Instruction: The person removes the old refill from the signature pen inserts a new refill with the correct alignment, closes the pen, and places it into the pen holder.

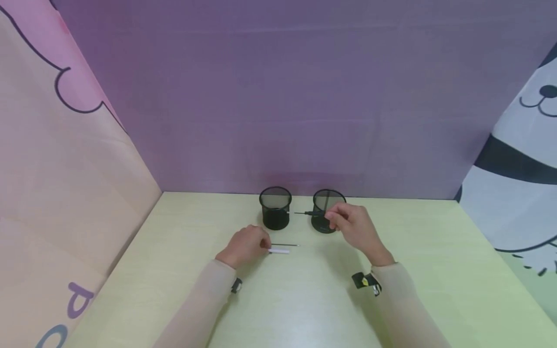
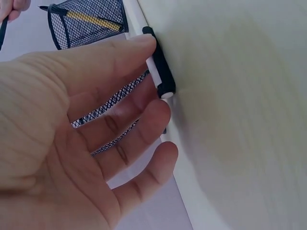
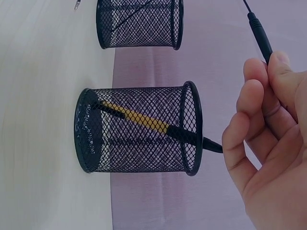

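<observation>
My right hand (image 1: 352, 227) pinches a slim black tool with a ribbed grip (image 3: 260, 37) and a thin shaft between thumb and forefinger. It is raised in front of the right black mesh cup (image 3: 139, 158), the shaft pointing left. Inside that cup leans a yellow-and-black pen (image 3: 146, 122). Low over the table, my left hand (image 1: 245, 244) pinches a white pen (image 1: 280, 251) with a black sleeve (image 2: 163, 64); the thumb presses its side, the forefinger partly hidden. Just beyond that pen is a thin dark rod (image 1: 285, 244) with a light tip.
The left mesh cup (image 1: 275, 221) stands near the table's back edge, beside the right one, with a thin dark line showing through its mesh. A purple cloth backdrop (image 1: 278, 96) hangs directly behind the pale table (image 1: 287, 309). Printed cloths flank both sides.
</observation>
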Demonstrator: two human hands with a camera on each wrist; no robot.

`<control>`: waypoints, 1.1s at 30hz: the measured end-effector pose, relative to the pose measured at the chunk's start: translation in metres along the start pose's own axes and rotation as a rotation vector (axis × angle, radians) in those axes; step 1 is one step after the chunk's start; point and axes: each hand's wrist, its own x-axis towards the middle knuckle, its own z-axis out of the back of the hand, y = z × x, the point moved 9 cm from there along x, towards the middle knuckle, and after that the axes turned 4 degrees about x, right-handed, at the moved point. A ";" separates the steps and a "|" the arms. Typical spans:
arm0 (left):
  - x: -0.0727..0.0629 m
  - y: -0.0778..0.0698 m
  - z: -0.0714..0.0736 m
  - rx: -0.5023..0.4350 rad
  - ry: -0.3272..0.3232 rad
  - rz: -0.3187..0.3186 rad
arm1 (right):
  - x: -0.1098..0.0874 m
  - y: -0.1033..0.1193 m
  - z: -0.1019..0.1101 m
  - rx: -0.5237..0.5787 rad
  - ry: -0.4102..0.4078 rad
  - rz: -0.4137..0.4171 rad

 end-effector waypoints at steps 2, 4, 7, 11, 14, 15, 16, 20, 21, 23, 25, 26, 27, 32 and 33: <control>0.000 0.000 -0.001 0.002 -0.006 -0.006 | 0.000 0.000 0.000 0.000 0.001 -0.004; 0.001 0.000 -0.002 0.008 -0.006 -0.008 | -0.001 0.000 0.000 -0.001 0.002 -0.009; 0.002 0.002 -0.005 0.012 0.000 -0.005 | -0.001 -0.001 0.001 -0.001 0.002 -0.013; 0.003 0.001 -0.007 0.017 0.005 -0.013 | -0.002 -0.001 0.001 0.002 0.002 -0.018; 0.003 0.001 -0.008 0.019 0.006 -0.022 | -0.003 -0.001 0.002 0.001 0.002 -0.025; 0.003 0.000 -0.008 0.020 0.008 -0.024 | -0.003 -0.001 0.002 0.001 0.001 -0.026; 0.004 0.001 -0.008 0.021 0.010 -0.026 | -0.003 -0.002 0.002 0.001 0.000 -0.029; 0.003 0.000 -0.007 0.018 0.009 -0.033 | -0.003 -0.001 0.002 0.002 -0.005 -0.020; 0.003 0.000 -0.006 0.016 0.006 -0.033 | -0.002 -0.002 0.002 0.003 -0.007 -0.019; 0.002 0.000 -0.004 0.008 -0.003 -0.033 | -0.002 -0.001 0.003 0.004 -0.009 -0.014; 0.002 0.000 -0.001 -0.003 -0.011 -0.031 | -0.002 -0.002 0.003 0.004 -0.010 -0.014; 0.002 0.000 0.000 -0.006 -0.014 -0.032 | -0.002 -0.002 0.003 0.003 -0.010 -0.014; 0.002 0.000 0.001 -0.013 -0.017 -0.034 | -0.002 -0.002 0.003 0.001 -0.011 -0.016; 0.002 -0.003 0.010 -0.040 -0.052 -0.042 | -0.002 -0.005 0.005 -0.009 -0.016 -0.033; 0.002 -0.003 0.013 -0.050 -0.064 -0.037 | -0.002 -0.005 0.005 -0.010 -0.018 -0.034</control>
